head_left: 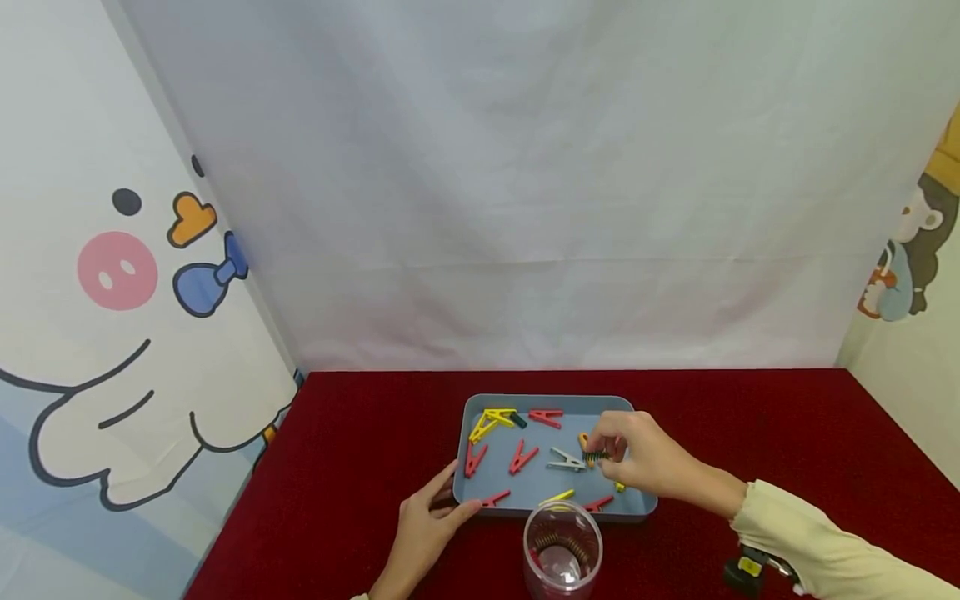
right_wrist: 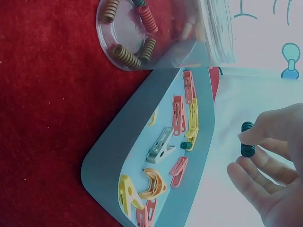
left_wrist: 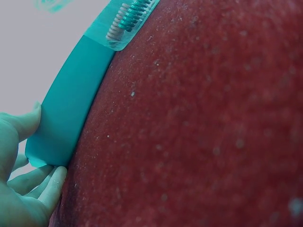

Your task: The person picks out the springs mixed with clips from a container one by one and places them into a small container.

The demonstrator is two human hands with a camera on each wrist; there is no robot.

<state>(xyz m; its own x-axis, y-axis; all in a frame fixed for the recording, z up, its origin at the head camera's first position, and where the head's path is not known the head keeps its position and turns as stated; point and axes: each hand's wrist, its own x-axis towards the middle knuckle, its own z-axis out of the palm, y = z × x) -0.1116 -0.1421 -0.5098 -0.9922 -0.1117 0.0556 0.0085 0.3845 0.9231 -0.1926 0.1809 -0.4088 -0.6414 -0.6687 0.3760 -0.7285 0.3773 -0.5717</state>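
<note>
A blue-grey tray (head_left: 643, 500) lies on the red cloth and holds several red, yellow and white clothespins (head_left: 521, 457). My right hand (head_left: 600, 454) hovers over the tray's right half and pinches a small dark green spring (head_left: 595, 457) between thumb and fingers. The right wrist view shows the same spring (right_wrist: 247, 140) in that hand (right_wrist: 241, 152). My left hand (head_left: 459, 492) rests against the tray's near-left corner, thumb along the side and straight fingers along the front. A clear jar (head_left: 562, 554) with several springs inside stands just in front of the tray.
The red cloth (head_left: 765, 433) covers the table on all sides of the tray. A white curtain hangs behind, and cartoon-printed panels close in the left and right. In the left wrist view the tray's wall (left_wrist: 71, 109) and the jar (left_wrist: 130, 21) are close by.
</note>
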